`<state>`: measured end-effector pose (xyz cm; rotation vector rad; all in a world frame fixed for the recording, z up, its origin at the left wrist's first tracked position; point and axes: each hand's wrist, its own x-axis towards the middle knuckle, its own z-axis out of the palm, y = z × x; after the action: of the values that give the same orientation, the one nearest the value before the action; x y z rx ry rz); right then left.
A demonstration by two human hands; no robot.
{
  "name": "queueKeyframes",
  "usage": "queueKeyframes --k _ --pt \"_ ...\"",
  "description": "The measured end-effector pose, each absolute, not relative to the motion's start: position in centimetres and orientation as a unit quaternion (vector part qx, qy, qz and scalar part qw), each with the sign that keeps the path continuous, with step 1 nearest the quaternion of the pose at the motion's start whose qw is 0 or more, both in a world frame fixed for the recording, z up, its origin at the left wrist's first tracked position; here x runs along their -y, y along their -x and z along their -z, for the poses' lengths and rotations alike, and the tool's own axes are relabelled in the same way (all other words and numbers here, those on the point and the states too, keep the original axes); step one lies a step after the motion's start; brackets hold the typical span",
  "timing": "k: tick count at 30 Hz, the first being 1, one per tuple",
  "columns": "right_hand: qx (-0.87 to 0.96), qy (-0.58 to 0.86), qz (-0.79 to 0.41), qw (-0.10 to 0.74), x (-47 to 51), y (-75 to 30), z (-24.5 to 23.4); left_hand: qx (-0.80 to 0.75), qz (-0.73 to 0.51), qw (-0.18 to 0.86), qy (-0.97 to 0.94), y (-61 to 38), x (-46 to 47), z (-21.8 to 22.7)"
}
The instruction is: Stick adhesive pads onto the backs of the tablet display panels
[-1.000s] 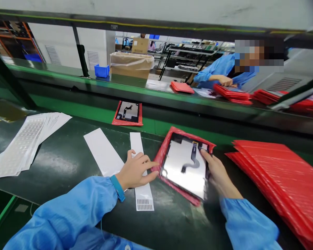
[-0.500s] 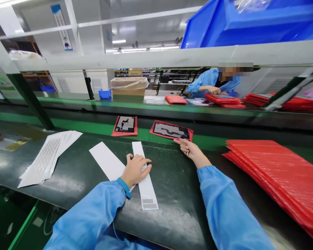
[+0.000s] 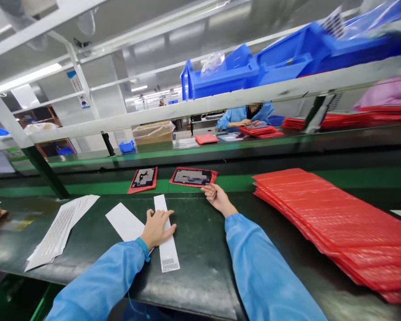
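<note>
A grey panel (image 3: 192, 177) lies apparently flat on red wrap (image 3: 214, 175); white barred strip (image 3: 167, 250) slants nearer

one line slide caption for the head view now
Left hand over a narrow white strip, right hand near a red-wrapped panel, red pouches stacked nearby.

There is one narrow white strip (image 3: 169, 258). Left of the strip: one wider white sheet (image 3: 124, 221), then one fanned stack (image 3: 62, 234), its sheets too overlapped to count. Beyond the strip: two flat panels (image 3: 143, 178) (image 3: 190, 176), one cardboard box (image 3: 153, 135). Right of it: one big pile of red pouches (image 3: 321, 214), number unclear.
</note>
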<state>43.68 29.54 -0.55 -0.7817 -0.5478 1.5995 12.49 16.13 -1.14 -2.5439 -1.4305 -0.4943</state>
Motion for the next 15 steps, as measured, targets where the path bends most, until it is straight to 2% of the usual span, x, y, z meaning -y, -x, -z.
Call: queueKeyframes --k 8,15 --pt "0.259 0.278 -0.707 0.597 -29.7 -43.8 1.5 0.458 0.098 0.133 0.873 -10.5 -18.6 -1.4" --pt "0.263 0.291 -0.687 0.611 -30.2 -43.6 2.7 0.597 0.118 0.151 0.779 -3.4 -27.1 -5.5"
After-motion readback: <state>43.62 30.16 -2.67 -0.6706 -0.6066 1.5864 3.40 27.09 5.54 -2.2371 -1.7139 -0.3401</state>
